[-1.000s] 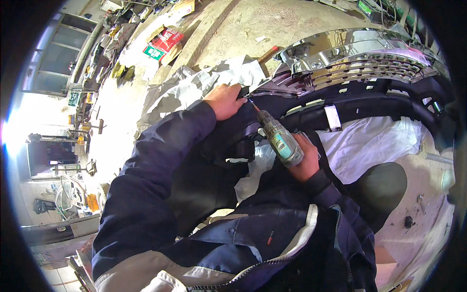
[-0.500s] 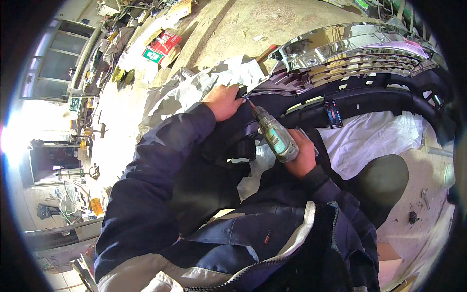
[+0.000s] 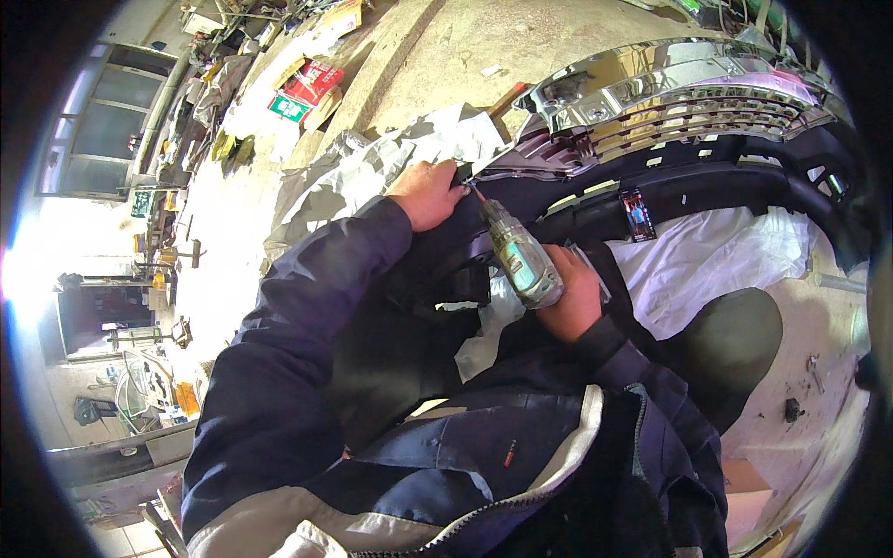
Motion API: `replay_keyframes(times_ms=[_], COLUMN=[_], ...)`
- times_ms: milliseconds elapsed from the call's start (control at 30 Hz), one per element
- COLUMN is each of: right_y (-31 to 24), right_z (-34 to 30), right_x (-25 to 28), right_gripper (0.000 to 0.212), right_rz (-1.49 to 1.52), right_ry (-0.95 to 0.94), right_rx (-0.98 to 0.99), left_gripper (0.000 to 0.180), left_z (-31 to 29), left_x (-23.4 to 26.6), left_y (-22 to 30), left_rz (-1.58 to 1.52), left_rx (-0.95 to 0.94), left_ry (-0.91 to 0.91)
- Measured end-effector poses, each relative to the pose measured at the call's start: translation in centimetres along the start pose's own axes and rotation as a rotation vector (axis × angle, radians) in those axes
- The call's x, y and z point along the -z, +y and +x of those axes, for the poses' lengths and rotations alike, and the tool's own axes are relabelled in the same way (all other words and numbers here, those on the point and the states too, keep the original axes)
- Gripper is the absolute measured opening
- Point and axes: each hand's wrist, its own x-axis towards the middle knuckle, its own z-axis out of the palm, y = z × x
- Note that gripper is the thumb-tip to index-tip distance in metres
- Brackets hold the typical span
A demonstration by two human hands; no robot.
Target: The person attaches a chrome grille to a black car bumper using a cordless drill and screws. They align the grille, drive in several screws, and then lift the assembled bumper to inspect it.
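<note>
My right hand [image 3: 571,296] is wrapped round the grip of a worn grey-green cordless drill [image 3: 523,260]. The drill's bit points away from me, up and to the left, and its tip meets the edge of a black car bumper [image 3: 744,191]. Beside that tip, my left hand [image 3: 426,196] is closed on the bumper's end; its fingertips are partly hidden, and a small dark piece shows by them. A chrome grille [image 3: 670,112] sits along the bumper's far side.
White sheeting [image 3: 716,265] lies under the bumper, with more crumpled wrapping [image 3: 372,163] beyond my left arm. A small dark packet [image 3: 637,216] rests on the bumper. A red box [image 3: 314,82] lies farther off; a wrench-like tool [image 3: 815,372] lies on the floor at right.
The drill's body and my right hand have shifted slightly left and down, with the bit staying at the same spot. My left hand has hardly moved.
</note>
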Motion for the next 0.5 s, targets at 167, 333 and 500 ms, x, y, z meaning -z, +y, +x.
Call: replay_keyframes(times_ms=[167,333,500], right_y=[-1.3,-2.3,-2.5], right_z=[0.1,0.3,0.5], right_x=[0.0,0.0,0.1], right_gripper=[0.055,0.051,0.052], right_rz=[-0.078,-0.163,-0.165], right_ry=[-0.044,-0.102,-0.143], right_rx=[0.006,-0.032,-0.054], left_gripper=[0.036,0.035,0.035], left_z=[0.0,0.0,0.0], left_x=[-0.1,-0.2,-0.3], left_y=[0.1,0.0,0.0], left_rz=[0.0,0.007,0.003], left_rx=[0.018,0.027,0.018], left_ry=[0.008,0.008,0.019])
